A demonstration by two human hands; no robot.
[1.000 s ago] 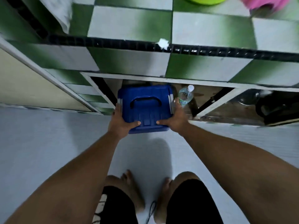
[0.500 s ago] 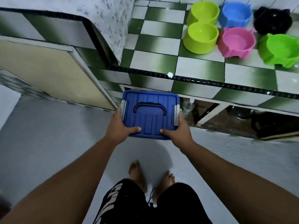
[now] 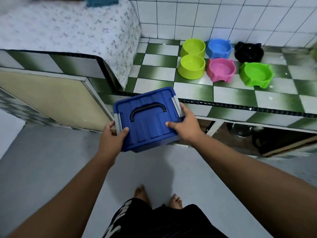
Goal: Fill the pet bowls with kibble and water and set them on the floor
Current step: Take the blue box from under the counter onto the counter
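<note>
Both arms extended forward, left hand [image 3: 112, 134] and right hand [image 3: 186, 125] apparently clamped, thumbs on top

Blue box [image 3: 147, 118]: lidded plastic bin with grey side clips and a dark handle lying flat on its lid, tilting slightly, hanging in the air at the checkered counter [image 3: 192, 91] edge.
Bowls: sitting empty on the counter near the wall, a lime double bowl [image 3: 192, 60], blue [image 3: 219, 48], pink [image 3: 221, 69], black [image 3: 249, 52], green [image 3: 256, 75].
</note>
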